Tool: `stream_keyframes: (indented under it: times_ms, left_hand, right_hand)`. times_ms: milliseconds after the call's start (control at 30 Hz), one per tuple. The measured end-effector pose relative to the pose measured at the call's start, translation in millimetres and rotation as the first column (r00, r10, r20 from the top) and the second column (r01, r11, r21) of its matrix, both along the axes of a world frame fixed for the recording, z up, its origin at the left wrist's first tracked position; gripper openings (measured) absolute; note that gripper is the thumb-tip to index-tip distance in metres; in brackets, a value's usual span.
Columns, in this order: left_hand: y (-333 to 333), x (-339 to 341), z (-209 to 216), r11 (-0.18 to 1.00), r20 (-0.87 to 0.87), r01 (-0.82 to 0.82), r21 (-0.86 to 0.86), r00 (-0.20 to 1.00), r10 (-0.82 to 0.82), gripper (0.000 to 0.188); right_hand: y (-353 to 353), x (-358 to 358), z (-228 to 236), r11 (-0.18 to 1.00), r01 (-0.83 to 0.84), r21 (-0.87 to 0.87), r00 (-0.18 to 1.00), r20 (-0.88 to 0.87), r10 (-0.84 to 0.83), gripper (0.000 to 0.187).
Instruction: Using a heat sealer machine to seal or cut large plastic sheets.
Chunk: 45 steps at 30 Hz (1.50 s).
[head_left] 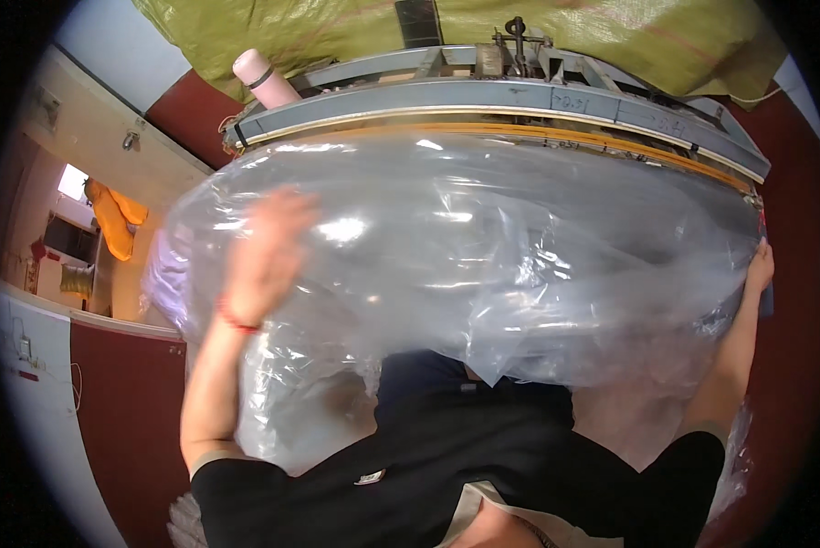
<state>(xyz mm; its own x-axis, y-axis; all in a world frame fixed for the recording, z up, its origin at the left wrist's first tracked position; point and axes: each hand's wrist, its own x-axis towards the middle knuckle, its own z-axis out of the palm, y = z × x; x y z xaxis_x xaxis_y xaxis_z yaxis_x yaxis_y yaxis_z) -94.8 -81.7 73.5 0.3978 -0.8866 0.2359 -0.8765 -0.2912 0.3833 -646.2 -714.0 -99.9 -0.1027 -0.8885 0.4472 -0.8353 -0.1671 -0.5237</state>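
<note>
Clear plastic bag (483,265), bulging, soft, light and likely slippery, lies against the long grey machine frame (520,100), the left hand (264,256) flat and open on its near side, the right hand (759,269) pinching its far-right edge, the safest hold.

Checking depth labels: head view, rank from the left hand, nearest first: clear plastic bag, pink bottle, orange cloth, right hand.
1. Clear plastic bag: under the left hand, touching.
2. Pink bottle and orange cloth: bottle above, cloth to the left; too close to call.
3. Right hand: at the bag's far right edge.
</note>
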Motion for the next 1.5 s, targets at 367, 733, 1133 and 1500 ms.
stream_keyframes:
  times_ms: [367,733,1133,1500]
  left_hand:
    - [-20.8,81.8,-99.0,0.97,0.192,-0.241,0.03,0.954,0.231,0.041]
    - [-92.3,137.7,-118.2,0.933,0.308,-0.342,-0.109,0.881,0.359,0.016]
    - [-122.7,110.2,-135.9,0.918,0.223,-0.33,-0.22,0.899,0.377,0.015]
    - [-129.5,110.3,-127.5,0.859,0.077,-0.289,-0.423,0.933,0.352,0.012]
  right_hand:
    - [-21.9,-16.7,-14.4,0.997,-0.077,0.005,0.995,-0.061,0.077,0.046]
    - [-39.7,-29.2,-26.1,0.994,-0.111,0.01,0.994,0.016,0.111,0.049]
    - [68.8,-62.6,39.1,0.984,-0.18,-0.006,0.574,0.811,0.11,0.052]
    - [49.8,-53.8,59.6,0.978,-0.119,0.169,0.638,0.768,-0.055,0.031]
